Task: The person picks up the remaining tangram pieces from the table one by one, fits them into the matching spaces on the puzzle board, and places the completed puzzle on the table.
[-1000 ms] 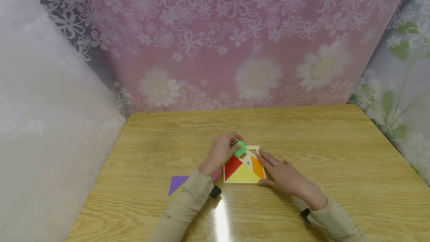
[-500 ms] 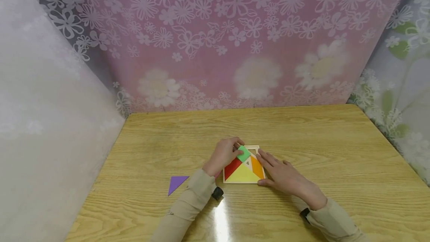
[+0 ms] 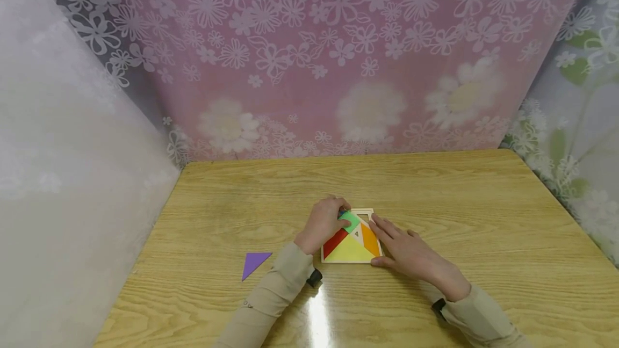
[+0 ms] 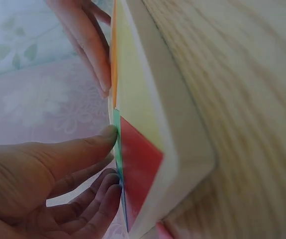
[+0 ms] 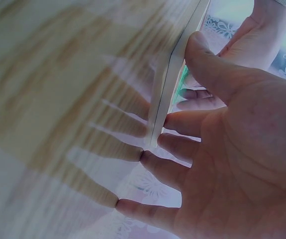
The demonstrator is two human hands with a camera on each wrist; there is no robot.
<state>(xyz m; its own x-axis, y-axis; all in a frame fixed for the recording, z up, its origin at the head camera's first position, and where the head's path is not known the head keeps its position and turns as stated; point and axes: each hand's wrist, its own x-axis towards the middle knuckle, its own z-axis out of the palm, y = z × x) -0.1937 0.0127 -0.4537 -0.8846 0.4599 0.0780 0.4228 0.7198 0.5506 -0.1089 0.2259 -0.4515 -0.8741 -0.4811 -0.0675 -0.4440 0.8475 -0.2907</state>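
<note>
Apparently bracing wooden tray against sliding with right hand spread along edge, and pinching green square in left hand, likely for alignment.

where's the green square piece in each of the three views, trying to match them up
Head: green square, lower half, just right of centre, left hand's thumb on it.
Left wrist: green square, a thin sliver left of centre, at that thumb's tip.
Right wrist: green square, a narrow strip above and right of centre, partly hidden.
Shared landmark: the pale tangram tray, visible in all three.
</note>
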